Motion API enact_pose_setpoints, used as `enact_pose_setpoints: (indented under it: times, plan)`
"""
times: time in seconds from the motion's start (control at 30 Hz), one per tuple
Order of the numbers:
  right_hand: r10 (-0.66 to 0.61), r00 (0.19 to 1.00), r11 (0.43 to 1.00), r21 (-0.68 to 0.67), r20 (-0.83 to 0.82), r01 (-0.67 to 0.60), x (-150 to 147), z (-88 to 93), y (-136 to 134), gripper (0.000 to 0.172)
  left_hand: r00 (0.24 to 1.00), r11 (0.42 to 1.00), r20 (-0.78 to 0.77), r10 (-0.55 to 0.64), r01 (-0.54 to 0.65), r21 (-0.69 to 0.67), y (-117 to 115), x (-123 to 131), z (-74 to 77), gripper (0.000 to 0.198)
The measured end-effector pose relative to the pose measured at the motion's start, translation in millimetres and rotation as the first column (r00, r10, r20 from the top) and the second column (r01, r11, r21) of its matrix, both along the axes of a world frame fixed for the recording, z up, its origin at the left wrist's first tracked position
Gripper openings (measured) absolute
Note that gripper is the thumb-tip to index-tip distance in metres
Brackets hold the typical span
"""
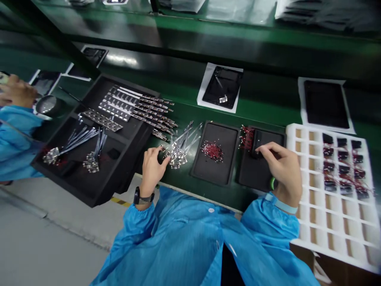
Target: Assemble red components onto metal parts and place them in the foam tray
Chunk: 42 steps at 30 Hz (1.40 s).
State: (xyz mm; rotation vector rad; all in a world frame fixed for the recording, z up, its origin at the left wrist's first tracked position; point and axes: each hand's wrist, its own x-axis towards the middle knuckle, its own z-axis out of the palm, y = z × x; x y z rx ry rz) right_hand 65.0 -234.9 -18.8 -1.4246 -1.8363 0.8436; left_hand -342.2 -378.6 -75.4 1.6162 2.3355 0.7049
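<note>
My left hand [152,167] reaches to a pile of thin metal strips [182,143] on the green bench, its fingers pinched at the pile's near end. My right hand [282,169] rests on a black foam pad [253,174], fingers curled round a small black part [256,147] next to a cluster of red wires [245,137]. Between the hands lies a second black pad [208,171] with a small heap of red-wired pieces [212,151]. Both my sleeves are blue.
A large black tray [89,186] with rows of metal strips sits at the left. A white gridded tray [312,222] holding several black parts is at the right. Black pads on white sheets [222,87] lie farther back. Another person's hand and blue sleeve [16,119] are at far left.
</note>
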Motion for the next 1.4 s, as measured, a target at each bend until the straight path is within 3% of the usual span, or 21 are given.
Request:
enact_pose_setpoints:
  times: [0.17,0.27,0.4,0.5,0.63,0.73,0.8,0.97,1.1,1.2,1.33,1.4]
  plan:
    - [0.106,0.925,0.992,-0.022,-0.364,-0.123,-32,-7.5,-2,0.032,0.992,0.991,-0.001,0.13,-0.13,0.031,14,-5,-9.9,0.031]
    - [0.139,0.888,0.978,-0.078,-0.438,-0.192,-48,-14.3,-4,0.028,0.988,0.987,0.03,0.149,-0.15,0.053,20,-8,-14.4,0.021]
    - [0.178,0.847,0.94,-0.167,-0.502,-0.297,-64,-14.5,-9,0.023,0.951,0.986,0.291,0.1,-0.135,0.101,21,-9,-15.5,0.015]
    - [0.204,0.816,0.914,-0.193,-0.541,-0.357,-75,-12.5,-12,0.024,0.897,0.977,0.441,0.039,-0.126,0.17,16,-4,-5.3,0.019]
    - [0.207,0.827,0.915,-0.197,-0.522,-0.353,-88,-14.3,-15,0.026,0.845,0.957,0.532,-0.061,-0.102,0.271,10,13,25.5,0.022]
    - [0.194,0.856,0.938,-0.163,-0.479,-0.304,-94,-16.8,-18,0.023,0.749,0.946,0.652,-0.117,-0.115,0.302,14,33,46.3,0.018]
    - [0.188,0.868,0.946,-0.151,-0.46,-0.286,-97,-17.1,-20,0.021,0.655,0.945,0.74,-0.152,-0.123,0.302,24,48,52.1,0.02]
    - [0.168,0.871,0.94,-0.193,-0.461,-0.283,-101,-14.5,-25,0.023,0.364,0.966,0.903,-0.227,-0.034,0.257,62,88,45.4,0.022]
    - [0.155,0.877,0.939,-0.208,-0.455,-0.274,-100,-14.4,-26,0.024,0.257,0.973,0.939,-0.229,0.043,0.226,84,112,38.5,0.024]
    - [0.137,0.879,0.941,-0.216,-0.457,-0.259,-99,-15.8,-25,0.026,0.32,0.966,0.911,-0.259,0.078,0.248,89,119,36.8,0.024]
    - [0.111,0.873,0.926,-0.269,-0.474,-0.264,-98,-17.3,-24,0.033,0.579,0.895,0.684,-0.444,0.246,0.373,87,120,40.6,0.01]
    - [0.107,0.873,0.921,-0.283,-0.476,-0.268,-97,-17.5,-24,0.036,0.655,0.859,0.561,-0.507,0.326,0.395,85,120,44.1,0.013]
